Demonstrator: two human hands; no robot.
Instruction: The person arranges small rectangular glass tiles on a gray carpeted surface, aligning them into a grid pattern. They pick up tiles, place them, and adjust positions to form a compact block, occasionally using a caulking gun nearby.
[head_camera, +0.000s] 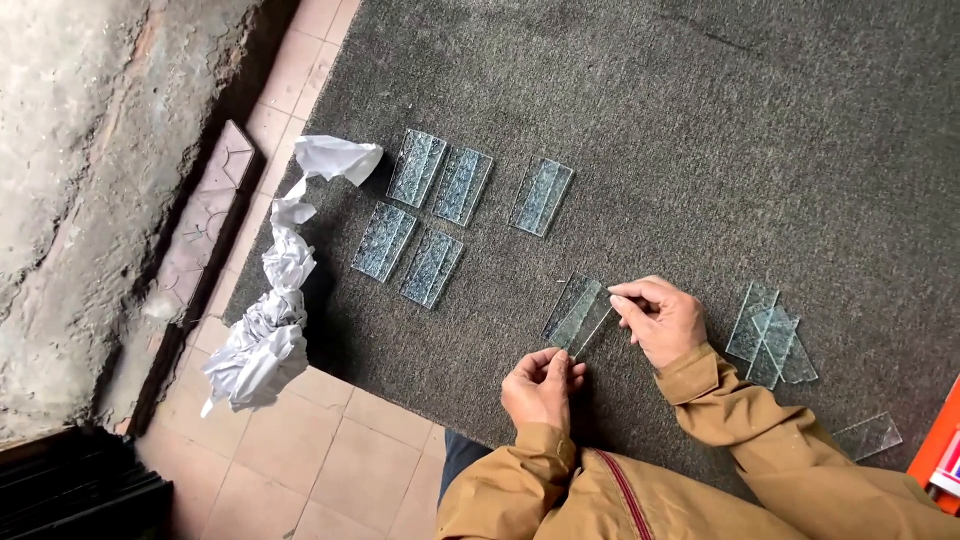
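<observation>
Both hands hold one clear rectangular glass strip (578, 315) just above a dark grey mat (650, 130). My left hand (540, 388) pinches its near end; my right hand (660, 318) grips its far right corner. Both arms wear tan sleeves. Several textured glass pieces (430, 205) lie flat in two rows on the mat, up and to the left of the hands, and one more piece (541, 197) lies apart to their right.
A small heap of plain glass strips (768, 335) lies right of my right hand, and a single piece (868, 436) near the lower right. Crumpled white paper (272, 295) runs along the mat's left edge over beige floor tiles (320, 450). An orange object (940, 450) shows at the right edge.
</observation>
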